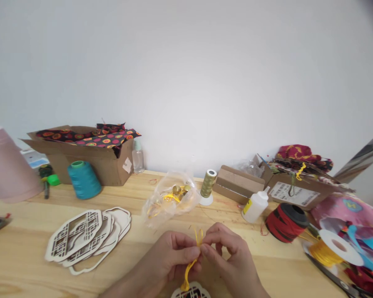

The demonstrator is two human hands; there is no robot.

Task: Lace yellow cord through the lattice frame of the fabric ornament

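Note:
A yellow cord (188, 270) runs up from a pale openwork wooden cutout (191, 290) at the bottom edge of the head view. My left hand (177, 256) pinches the cord between thumb and fingers. Fingertips of my right hand (228, 252) meet the left ones and are closed on the same cord. A small loop and a loose end of it stick up above the fingers. Where the cord joins the cutout there is a yellow knot. Most of the cutout lies below the frame.
Left, several wooden cutouts (77, 236) lie stacked near a teal thread cone (83, 180). Behind my hands are a plastic bag (161, 203) and an olive thread spool (208, 183). Rightward stand a glue bottle (255, 205), a red ribbon spool (286, 222), yellow cord spool (335, 248) and scissors (326, 273).

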